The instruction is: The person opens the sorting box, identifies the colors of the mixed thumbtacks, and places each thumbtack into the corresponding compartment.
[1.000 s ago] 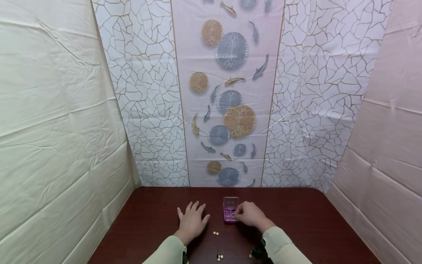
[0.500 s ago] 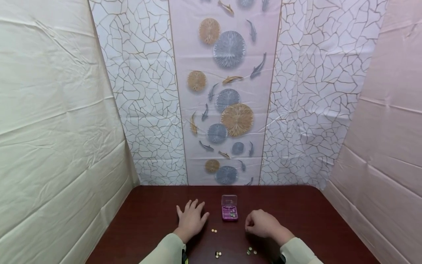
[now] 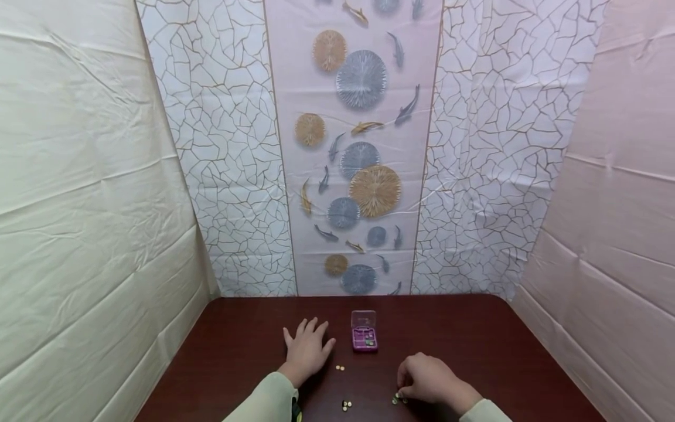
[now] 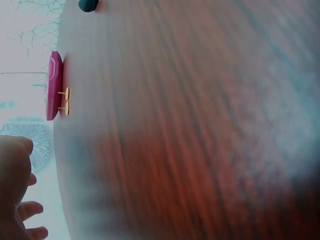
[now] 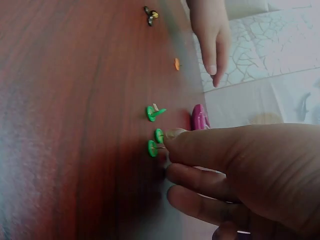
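My right hand (image 3: 429, 378) is bent down over a small group of green thumbtacks (image 5: 152, 114) at the front right of the table. Thumb and forefinger pinch the pin of one green thumbtack (image 5: 159, 135); its head is still low among the others. Flat on the table, fingers spread, rests my left hand (image 3: 307, 350), holding nothing. Between and beyond the hands stands a small purple compartment box (image 3: 365, 348), its clear lid (image 3: 364, 318) raised. Green and pale pieces lie in its right-hand compartments. Two yellow-orange thumbtacks (image 3: 340, 368) lie in front of the box.
Several black thumbtacks (image 3: 346, 404) lie near the front middle, pins up. The dark red-brown table (image 3: 453, 322) ends at a patterned cloth wall (image 3: 358, 234). Cream cloth (image 3: 105, 234) hangs at the left, pinkish cloth (image 3: 596, 264) at the right.
My right hand has moved from the box back toward me and down to the green thumbtacks. The left hand stays in place. The head view has shifted slightly.
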A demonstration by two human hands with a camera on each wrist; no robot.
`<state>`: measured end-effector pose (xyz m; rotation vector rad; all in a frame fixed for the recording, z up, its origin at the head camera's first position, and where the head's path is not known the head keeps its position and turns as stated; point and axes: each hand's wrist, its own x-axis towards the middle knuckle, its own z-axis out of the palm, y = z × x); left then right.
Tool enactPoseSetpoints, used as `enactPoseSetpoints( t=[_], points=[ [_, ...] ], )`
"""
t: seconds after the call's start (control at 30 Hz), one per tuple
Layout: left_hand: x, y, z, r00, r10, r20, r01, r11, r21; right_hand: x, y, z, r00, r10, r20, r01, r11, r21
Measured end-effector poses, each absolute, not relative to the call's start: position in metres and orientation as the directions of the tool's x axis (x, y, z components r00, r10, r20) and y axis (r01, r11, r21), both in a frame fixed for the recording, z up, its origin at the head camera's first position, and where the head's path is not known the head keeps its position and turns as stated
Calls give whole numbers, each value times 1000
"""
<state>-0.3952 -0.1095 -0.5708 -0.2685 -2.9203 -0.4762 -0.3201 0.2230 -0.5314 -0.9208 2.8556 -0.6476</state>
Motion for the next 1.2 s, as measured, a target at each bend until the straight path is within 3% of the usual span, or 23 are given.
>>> enactPoseSetpoints(
  t=[0.63, 0.97, 1.2],
  points=[
    [-395, -111, -573, -971, 145, 191, 199, 931, 305, -313, 212, -532, -760, -625, 179, -649, 714, -261],
    [-393, -106, -573, -969, 148, 196, 204, 929, 308, -332, 198, -514, -801, -561, 209, -599, 753, -274],
    [-394, -100, -576, -964, 157, 213, 218, 929, 299, -359, 184, -507, -864, -467, 189, -503, 803, -320]
  ],
)
